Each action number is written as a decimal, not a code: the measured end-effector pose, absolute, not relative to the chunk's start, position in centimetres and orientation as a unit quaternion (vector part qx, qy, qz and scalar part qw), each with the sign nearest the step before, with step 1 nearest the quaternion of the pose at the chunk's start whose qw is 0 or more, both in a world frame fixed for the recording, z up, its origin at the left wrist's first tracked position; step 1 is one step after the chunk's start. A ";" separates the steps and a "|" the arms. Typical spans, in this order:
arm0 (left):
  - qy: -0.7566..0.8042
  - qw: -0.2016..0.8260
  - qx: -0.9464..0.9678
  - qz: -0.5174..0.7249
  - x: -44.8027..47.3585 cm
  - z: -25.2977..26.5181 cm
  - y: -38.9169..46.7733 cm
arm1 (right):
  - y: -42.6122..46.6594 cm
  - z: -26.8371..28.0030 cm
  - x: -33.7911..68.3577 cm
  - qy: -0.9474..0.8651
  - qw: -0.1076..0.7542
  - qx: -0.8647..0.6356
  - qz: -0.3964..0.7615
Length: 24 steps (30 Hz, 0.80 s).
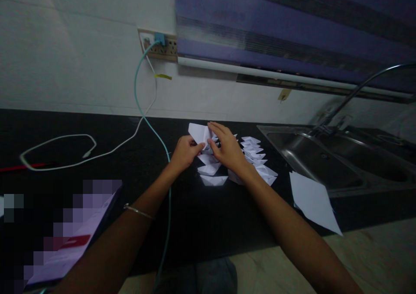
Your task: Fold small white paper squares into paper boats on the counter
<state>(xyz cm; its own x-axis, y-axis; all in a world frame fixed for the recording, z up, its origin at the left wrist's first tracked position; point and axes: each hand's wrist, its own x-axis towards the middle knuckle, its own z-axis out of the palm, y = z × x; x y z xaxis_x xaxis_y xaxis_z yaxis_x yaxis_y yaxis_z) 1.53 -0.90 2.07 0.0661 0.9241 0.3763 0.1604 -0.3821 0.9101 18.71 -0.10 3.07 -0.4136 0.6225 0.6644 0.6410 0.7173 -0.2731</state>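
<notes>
1. Nearest the camera, the person's left forearm (130, 235) and right forearm (289, 224) reach in over a black counter (201, 224); a thin bracelet (138, 211) circles the left one.
2. The left hand (186, 152) pinches the lower edge of a piece of folded white paper (196, 133) between thumb and fingers.
3. The right hand (227, 147) touches the paper's right side, thumb and fingertips apart from each other (I cannot tell whether they pinch it).
4. That paper is raised between the two hands, at the far end of a row of small paper boats (213, 181) on the counter.
5. A second row of boats (251, 149) lies close together to the right (the right hand and forearm hide part of the group).
6. Farther right, loose white sheets (310, 201) lie beside a metal sink (302, 155), under a curved tap (357, 86).
7. A teal cable (169, 207) runs down from the wall socket (169, 47), passing by the left wrist; a white cable (117, 149) loops across the counter to the left.
8. At lower left is a pale purple surface with a red mark (79, 241) (partly pixelated).
</notes>
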 end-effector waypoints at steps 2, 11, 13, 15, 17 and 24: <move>0.432 0.348 0.643 0.528 1.5 2.0 -0.9 | -0.2 3.1 18.7 -0.843 0.384 -0.376 -0.019; 0.446 0.332 0.647 0.523 1.3 1.6 -0.6 | -0.4 3.1 18.4 -0.849 0.359 -0.388 -0.020; 0.444 0.330 0.647 0.524 1.3 1.6 -0.6 | -0.4 3.0 18.3 -0.846 0.362 -0.392 -0.028; 0.443 0.327 0.649 0.525 1.3 1.6 -0.6 | -0.6 3.1 18.3 -0.840 0.370 -0.396 -0.035; 0.440 0.325 0.650 0.528 1.3 1.7 -0.6 | -0.8 3.2 18.2 -0.832 0.383 -0.399 -0.034; 0.437 0.381 0.616 0.533 1.3 1.7 -0.5 | -1.1 4.2 18.2 -0.788 0.483 -0.377 0.057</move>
<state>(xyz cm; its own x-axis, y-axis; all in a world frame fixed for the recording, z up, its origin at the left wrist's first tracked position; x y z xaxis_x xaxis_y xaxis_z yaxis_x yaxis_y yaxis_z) 1.27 -0.50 1.71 0.0508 0.9448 0.3236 0.1321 -0.3275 0.9356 18.23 -1.06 4.22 -0.2482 0.6500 0.7183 0.5392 0.7087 -0.4550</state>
